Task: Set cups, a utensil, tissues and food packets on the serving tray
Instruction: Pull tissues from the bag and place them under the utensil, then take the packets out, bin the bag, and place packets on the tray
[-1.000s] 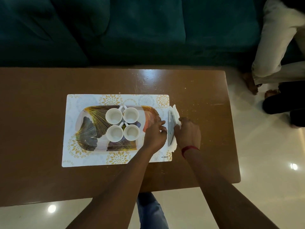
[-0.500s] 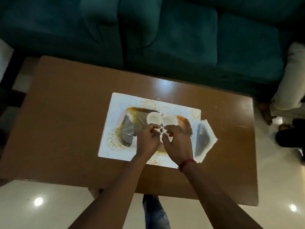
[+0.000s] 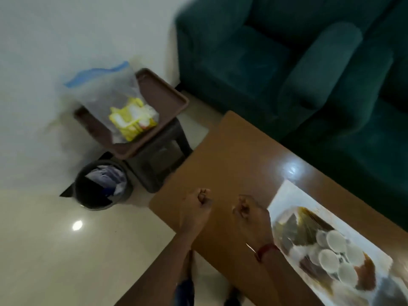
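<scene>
The patterned serving tray (image 3: 293,224) lies on a white placemat (image 3: 284,195) at the lower right, with several white cups (image 3: 335,240) grouped on it. My left hand (image 3: 195,212) and my right hand (image 3: 251,214) hover over the bare left end of the brown table, both loosely curled with nothing in them. A clear zip bag (image 3: 114,93) holding yellow food packets (image 3: 131,119) rests on a brown tray (image 3: 163,96) atop a dark stool to the left. The view is blurred; the tissues at the mat's far end are hard to make out.
The brown table (image 3: 231,155) runs diagonally. A dark bin (image 3: 97,184) with paper inside stands on the floor by the stool (image 3: 159,164). A teal sofa (image 3: 298,62) fills the upper right. A white wall is at the left.
My view has swung left toward the stool and bin. Both hands left the cups on the tray and moved left over the bare table end.
</scene>
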